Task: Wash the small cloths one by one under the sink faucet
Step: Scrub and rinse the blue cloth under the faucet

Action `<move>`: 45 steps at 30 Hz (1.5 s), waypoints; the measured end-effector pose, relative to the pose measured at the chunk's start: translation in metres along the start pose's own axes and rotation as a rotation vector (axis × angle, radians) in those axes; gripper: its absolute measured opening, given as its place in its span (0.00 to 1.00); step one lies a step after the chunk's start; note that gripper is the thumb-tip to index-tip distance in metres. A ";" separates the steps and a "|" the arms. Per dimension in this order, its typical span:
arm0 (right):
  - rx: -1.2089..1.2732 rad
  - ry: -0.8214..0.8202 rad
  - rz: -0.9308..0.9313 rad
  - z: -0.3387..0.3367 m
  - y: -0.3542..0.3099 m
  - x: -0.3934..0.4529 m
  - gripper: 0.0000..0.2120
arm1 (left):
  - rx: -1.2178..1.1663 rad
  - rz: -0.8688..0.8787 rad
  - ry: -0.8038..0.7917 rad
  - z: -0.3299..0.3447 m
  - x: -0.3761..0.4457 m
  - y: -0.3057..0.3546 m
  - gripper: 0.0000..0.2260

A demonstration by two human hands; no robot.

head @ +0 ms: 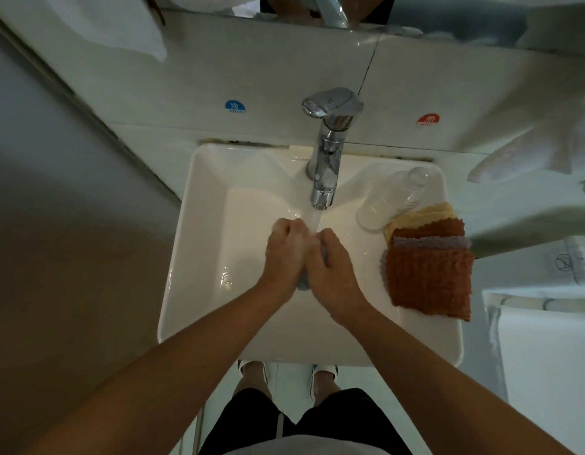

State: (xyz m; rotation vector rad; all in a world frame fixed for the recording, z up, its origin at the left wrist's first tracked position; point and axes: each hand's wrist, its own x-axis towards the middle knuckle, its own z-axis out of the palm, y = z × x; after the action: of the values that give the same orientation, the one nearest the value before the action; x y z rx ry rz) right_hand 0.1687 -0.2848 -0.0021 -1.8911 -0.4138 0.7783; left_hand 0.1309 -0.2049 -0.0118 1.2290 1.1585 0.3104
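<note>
Both hands meet mid-sink (pixel 199 244) under the faucet (pixel 327 152) stream; left hand (pixel 282 254) and right hand (pixel 330 267) curl their fingers around a grey-blue cloth (pixel 303 281), bunched between the palms, long axis running near-to-far; folded cloths (pixel 429 274) stacked on the right rim, beside a clear bottle (pixel 392 198).

The room is dim and a bit grey; the white sink (pixel 199 257) looks brightest; the shiny faucet (pixel 330 133) has small glints; edges bend and look soft and blurry.
</note>
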 end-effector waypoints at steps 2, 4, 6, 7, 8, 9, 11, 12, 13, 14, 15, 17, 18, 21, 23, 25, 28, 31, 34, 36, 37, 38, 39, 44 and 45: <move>-0.008 0.066 -0.017 0.001 -0.007 0.007 0.15 | -0.139 -0.025 0.020 0.003 -0.008 0.003 0.11; 0.082 0.225 0.073 -0.001 -0.012 0.025 0.11 | -0.178 0.008 -0.029 0.008 -0.023 0.000 0.13; 0.276 0.306 0.184 -0.005 -0.014 0.032 0.10 | -0.160 0.072 -0.062 0.008 -0.029 -0.001 0.11; 0.404 0.276 0.229 -0.006 -0.011 0.030 0.12 | -0.182 0.088 -0.062 0.006 -0.026 0.000 0.11; 0.521 0.210 0.250 -0.006 -0.010 0.026 0.13 | -0.211 0.083 -0.042 0.002 -0.024 0.004 0.14; 0.621 0.140 0.251 -0.006 -0.007 0.020 0.15 | -0.257 0.064 -0.015 -0.001 -0.022 0.007 0.19; 0.734 0.028 0.210 -0.006 -0.001 0.008 0.18 | -0.351 0.037 -0.022 -0.009 -0.019 0.004 0.26; 0.713 0.003 0.171 -0.006 0.001 0.003 0.19 | -0.380 0.039 -0.038 -0.011 -0.021 0.001 0.26; 0.653 -0.001 0.130 -0.004 0.003 -0.001 0.18 | -0.369 0.042 -0.041 -0.013 -0.022 -0.001 0.23; 0.558 0.017 0.101 -0.001 0.002 -0.006 0.16 | -0.328 0.038 -0.043 -0.013 -0.023 -0.003 0.19; 0.461 0.045 0.085 0.003 0.002 -0.009 0.14 | -0.282 0.023 -0.039 -0.013 -0.023 -0.007 0.15; 0.261 0.119 0.010 0.009 -0.002 -0.010 0.10 | -0.247 -0.013 -0.025 -0.011 -0.029 -0.009 0.09; 0.191 0.169 -0.042 0.008 -0.005 -0.007 0.08 | -0.240 -0.002 -0.043 -0.010 -0.034 -0.006 0.09; 0.108 0.280 -0.071 0.001 -0.011 0.012 0.06 | -0.130 0.072 -0.150 -0.006 -0.035 0.001 0.13; 0.050 0.208 -0.097 0.002 -0.013 0.016 0.07 | -0.056 0.058 -0.126 -0.007 -0.023 0.017 0.11; -0.067 0.055 -0.134 0.006 -0.019 0.012 0.11 | -0.102 0.046 -0.094 -0.007 -0.007 0.027 0.10; -0.076 0.047 -0.046 0.003 -0.025 0.021 0.06 | -0.170 -0.049 -0.102 -0.003 -0.017 0.029 0.11; 0.123 0.140 0.039 0.001 -0.028 0.024 0.06 | 0.019 0.033 -0.132 -0.003 -0.023 0.012 0.10; 0.183 0.021 0.041 0.011 -0.025 0.006 0.09 | -0.058 -0.018 -0.035 -0.010 -0.009 0.015 0.11; 0.181 -0.052 0.067 0.011 -0.028 0.003 0.09 | -0.184 -0.067 0.050 -0.009 -0.006 0.018 0.10; 0.180 -0.041 0.070 0.008 -0.031 0.007 0.08 | -0.217 -0.060 0.055 -0.005 -0.010 0.018 0.11; 0.177 -0.007 0.072 0.005 -0.030 0.012 0.08 | -0.227 -0.045 0.044 -0.001 -0.015 0.017 0.11; 0.193 0.049 0.099 0.002 -0.030 0.019 0.07 | -0.219 -0.022 0.028 0.002 -0.021 0.014 0.11; 0.415 0.254 0.132 -0.011 -0.011 0.026 0.12 | -0.165 0.053 -0.134 -0.005 -0.015 0.007 0.08; 0.407 0.179 0.072 -0.010 -0.006 0.018 0.12 | -0.216 0.038 -0.112 -0.007 -0.012 0.009 0.09</move>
State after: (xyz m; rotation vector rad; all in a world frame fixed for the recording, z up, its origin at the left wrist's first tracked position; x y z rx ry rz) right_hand 0.1890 -0.2779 0.0000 -1.5810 -0.0671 0.6744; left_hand 0.1235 -0.2060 0.0028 1.0662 0.9799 0.3802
